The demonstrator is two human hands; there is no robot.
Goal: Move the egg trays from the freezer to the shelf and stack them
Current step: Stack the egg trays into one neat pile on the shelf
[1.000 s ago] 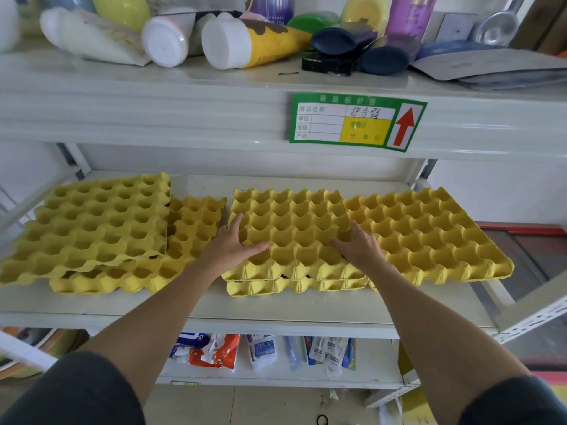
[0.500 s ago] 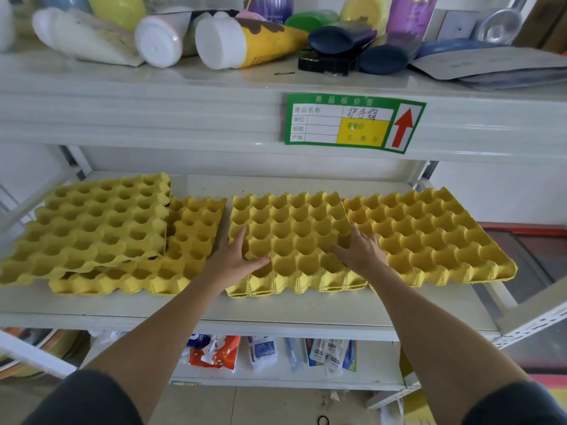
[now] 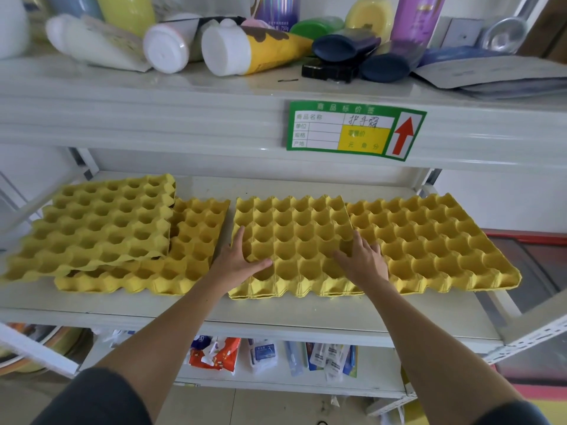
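On the front lip of the upper shelf, a green-bordered price tag (image 3: 356,130) — printed header 商品标价签, field names 商品名称, 单位, 规格, 产地, a yellow box reading 零售价 with 元 角 分, a handwritten entry I take to be 护手霜, and a red arrow pointing up. Above it, a lying clutter of bottles and tubes; one purple bottle (image 3: 277,10) shows "750g", other print too small to read.

Middle shelf (image 3: 184,308): four yellow egg trays visible. Far left, a tilted tray (image 3: 98,222) rests on top of a second tray (image 3: 196,240), overlapping its left part. Centre, the middle tray (image 3: 294,237) sits flat near the front edge — whether another lies nested beneath it cannot be told. Its right edge overlaps the left edge of the right tray (image 3: 429,240).

Left hand (image 3: 237,259): palm down on the middle tray's near-left corner, fingers spread apart, thumb out over the cups, nothing clasped. Right hand (image 3: 363,259): flat on the near-right part of the same tray at the seam with the right tray, fingers splayed, pressing rather than gripping.

Lower shelf: small packets (image 3: 214,354), red-orange and blue-white, lettering unreadable except "80" on one.
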